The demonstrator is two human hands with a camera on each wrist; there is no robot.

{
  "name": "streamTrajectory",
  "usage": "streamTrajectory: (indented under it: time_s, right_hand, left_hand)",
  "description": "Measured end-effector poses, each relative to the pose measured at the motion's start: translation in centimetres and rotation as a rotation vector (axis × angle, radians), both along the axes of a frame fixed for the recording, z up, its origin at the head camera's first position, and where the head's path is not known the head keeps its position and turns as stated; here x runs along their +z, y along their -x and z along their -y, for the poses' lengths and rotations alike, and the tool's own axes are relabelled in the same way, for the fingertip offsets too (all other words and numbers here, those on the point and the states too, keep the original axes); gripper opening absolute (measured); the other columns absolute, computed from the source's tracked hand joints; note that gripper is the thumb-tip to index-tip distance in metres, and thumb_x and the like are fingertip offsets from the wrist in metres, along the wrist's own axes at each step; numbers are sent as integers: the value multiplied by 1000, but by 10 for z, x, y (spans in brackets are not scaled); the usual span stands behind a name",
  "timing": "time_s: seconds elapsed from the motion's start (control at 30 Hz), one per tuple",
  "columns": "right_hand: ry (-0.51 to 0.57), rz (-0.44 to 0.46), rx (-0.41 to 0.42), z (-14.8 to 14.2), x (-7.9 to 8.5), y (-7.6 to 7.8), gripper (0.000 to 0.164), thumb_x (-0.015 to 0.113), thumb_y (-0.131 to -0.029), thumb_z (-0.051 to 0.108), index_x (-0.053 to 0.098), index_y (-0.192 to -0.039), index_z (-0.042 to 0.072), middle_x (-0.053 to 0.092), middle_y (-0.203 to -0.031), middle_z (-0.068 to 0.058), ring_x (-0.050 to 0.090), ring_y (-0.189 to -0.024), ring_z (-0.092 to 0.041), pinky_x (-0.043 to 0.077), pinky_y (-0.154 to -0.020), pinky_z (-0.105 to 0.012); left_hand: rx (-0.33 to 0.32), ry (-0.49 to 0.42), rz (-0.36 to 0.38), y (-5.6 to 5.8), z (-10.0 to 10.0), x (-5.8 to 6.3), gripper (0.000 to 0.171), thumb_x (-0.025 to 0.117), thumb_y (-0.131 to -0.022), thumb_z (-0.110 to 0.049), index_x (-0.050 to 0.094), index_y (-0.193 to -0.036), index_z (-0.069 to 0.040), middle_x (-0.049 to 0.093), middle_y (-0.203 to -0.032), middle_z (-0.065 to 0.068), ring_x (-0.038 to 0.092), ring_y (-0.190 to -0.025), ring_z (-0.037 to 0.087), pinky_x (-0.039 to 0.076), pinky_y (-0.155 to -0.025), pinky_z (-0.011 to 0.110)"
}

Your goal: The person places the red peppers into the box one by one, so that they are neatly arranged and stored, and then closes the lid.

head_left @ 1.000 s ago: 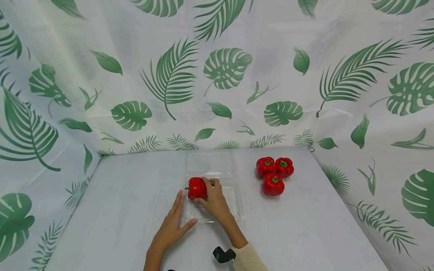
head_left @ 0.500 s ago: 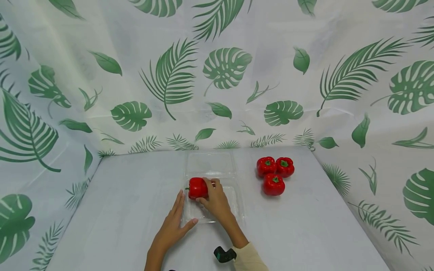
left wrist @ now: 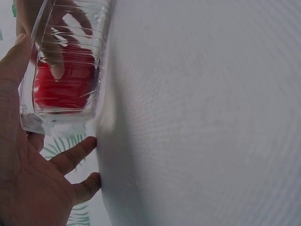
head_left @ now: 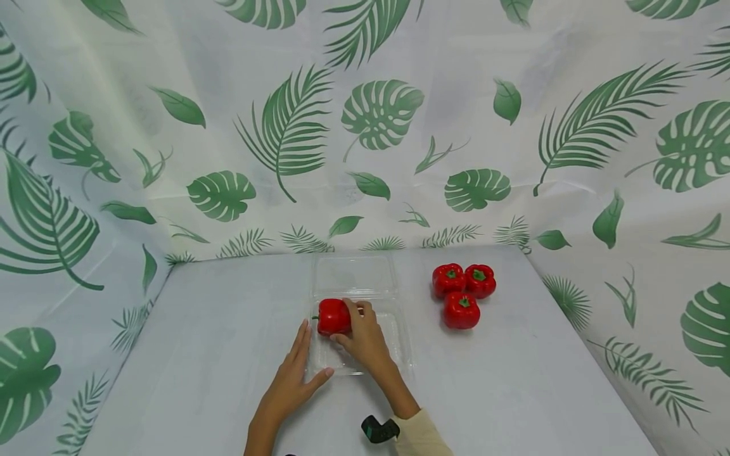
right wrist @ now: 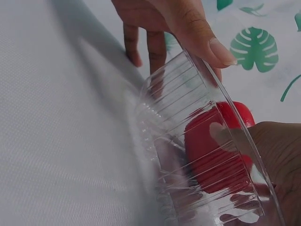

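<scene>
The right hand (head_left: 365,337) had a red bell pepper (head_left: 333,316) pinched in the far-left corner of a clear clamshell (head_left: 396,330), left hand (head_left: 286,385) along its left edge, fingers straight. Three more peppers (head_left: 462,311) sat near the table's (head_left: 513,386) far-right corner.

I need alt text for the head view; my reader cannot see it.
A person's right hand has a red bell pepper in its grip, inside an open clear container; the left hand lies alongside. Three more red peppers stand at right.
</scene>
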State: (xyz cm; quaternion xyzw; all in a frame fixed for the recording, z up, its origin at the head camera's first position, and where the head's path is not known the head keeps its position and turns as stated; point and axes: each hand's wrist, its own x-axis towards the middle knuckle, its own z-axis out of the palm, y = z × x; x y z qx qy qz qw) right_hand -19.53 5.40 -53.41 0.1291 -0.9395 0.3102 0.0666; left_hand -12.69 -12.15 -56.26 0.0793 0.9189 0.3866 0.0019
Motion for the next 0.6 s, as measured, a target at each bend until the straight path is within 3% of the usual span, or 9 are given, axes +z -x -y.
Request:
streamTrajectory:
  time_s: [0.6]
  right_hand:
    - [-21, 14, -36, -12, 3, -2, 85, 85, -74, 32, 43, -145, 12, 52, -132, -19, 60, -113, -34, 57, -89, -50]
  left_hand:
    - [-3, 1, -8, -1, 0, 2, 99, 66, -85, -55, 11, -158, -17, 8, -166, 0, 24, -148, 32, 35, -110, 58]
